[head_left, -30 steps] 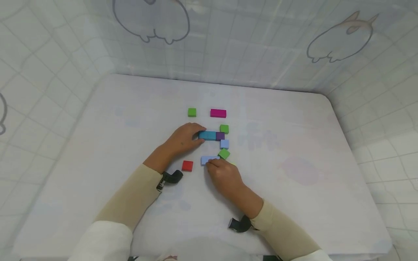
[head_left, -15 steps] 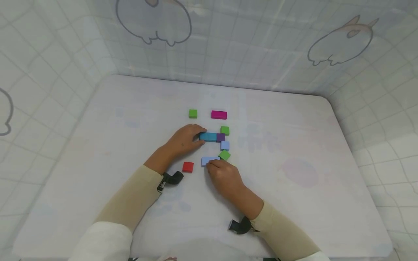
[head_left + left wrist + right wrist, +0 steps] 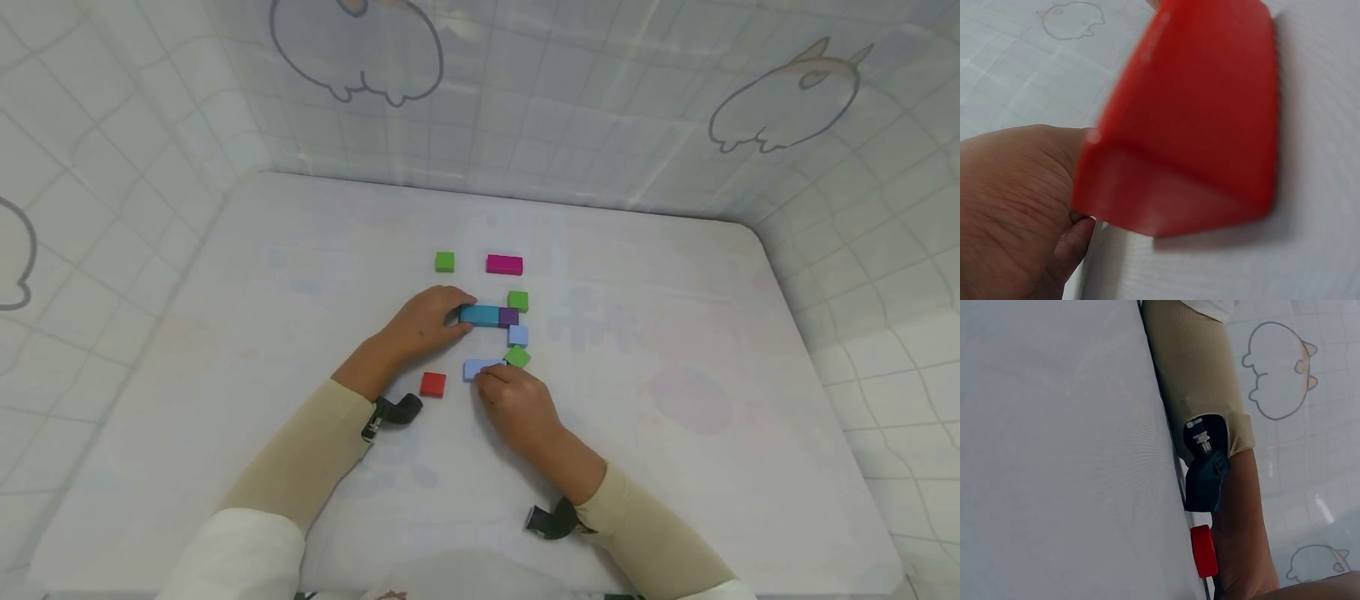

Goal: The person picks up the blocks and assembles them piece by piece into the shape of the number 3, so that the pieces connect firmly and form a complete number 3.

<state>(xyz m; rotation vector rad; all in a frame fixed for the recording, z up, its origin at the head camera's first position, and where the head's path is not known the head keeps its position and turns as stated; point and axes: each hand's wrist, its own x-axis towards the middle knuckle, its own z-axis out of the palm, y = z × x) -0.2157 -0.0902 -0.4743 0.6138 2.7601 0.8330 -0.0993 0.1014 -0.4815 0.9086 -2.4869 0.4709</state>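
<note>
My left hand (image 3: pixel 423 321) holds the left end of a teal block (image 3: pixel 482 316) between thumb and fingers. A purple block (image 3: pixel 509 317) sits flush against its right end. Below that are a small light blue block (image 3: pixel 517 336) and a green block (image 3: pixel 517 357), turned at an angle. With curled fingers my right hand (image 3: pixel 521 404) pinches a longer light blue block (image 3: pixel 476 367), partly covering it; its upper right corner meets the angled green one. A red block (image 3: pixel 432 384) lies between the forearms and fills much of the left wrist view.
Above the purple block lies another green block (image 3: pixel 518 301). Farther back are a magenta block (image 3: pixel 505 265) and a third green block (image 3: pixel 445 262). All rest on a white table (image 3: pixel 675 317) enclosed by pale curtains (image 3: pixel 525 117) printed with animal outlines.
The head view has shifted slightly. A sliver of yellow-green beside my right hand, visible a second ago, no longer shows. Both hands and the blocks otherwise stay in place.
</note>
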